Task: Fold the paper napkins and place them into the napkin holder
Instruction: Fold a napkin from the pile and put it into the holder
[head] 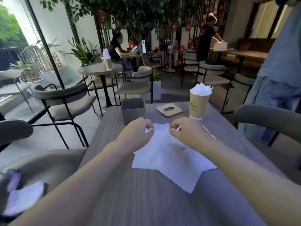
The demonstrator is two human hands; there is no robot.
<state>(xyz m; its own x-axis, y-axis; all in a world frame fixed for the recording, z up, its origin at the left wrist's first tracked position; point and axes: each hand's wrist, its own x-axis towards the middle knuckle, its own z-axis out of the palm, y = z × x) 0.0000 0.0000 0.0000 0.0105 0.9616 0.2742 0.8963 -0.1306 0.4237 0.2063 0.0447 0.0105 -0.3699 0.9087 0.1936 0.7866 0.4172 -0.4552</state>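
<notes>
White paper napkins lie spread on the grey wooden table, overlapping one another. My left hand pinches the far left corner of the top napkin. My right hand pinches its far right corner, and the far edge is slightly lifted between them. Just beyond my left hand stands a grey square napkin holder, and I cannot see inside it. A paper cup stuffed with folded white napkins stands at the far right of the table.
A wooden lid with an oval slot lies between the holder and the cup. Chairs surround the table, and a person in denim stands close at the right. A blurred white object lies at the lower left.
</notes>
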